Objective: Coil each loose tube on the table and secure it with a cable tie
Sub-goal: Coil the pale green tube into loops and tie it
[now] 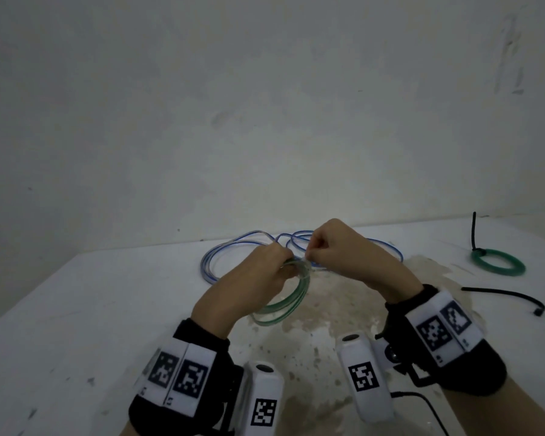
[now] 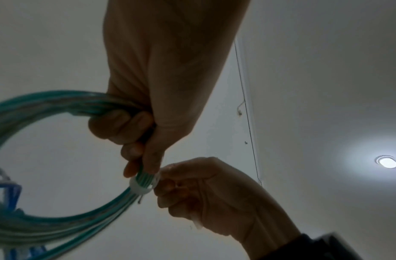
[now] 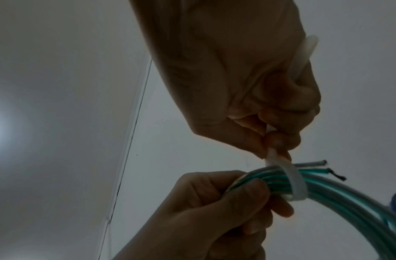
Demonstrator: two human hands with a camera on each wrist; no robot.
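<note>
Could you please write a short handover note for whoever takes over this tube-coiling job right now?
Left hand grips the green coil, held above the table.
Right hand pinches the tail of a white tie looped round the coil's strands; whether it is fully tight cannot be told.
Done: a dark green coil, tied with a black tie, lies far right.
Left: cinch this tie, then coil and tie the blue tube, loose on the table behind the hands.
Spare black ties lie at the right edge.
</note>
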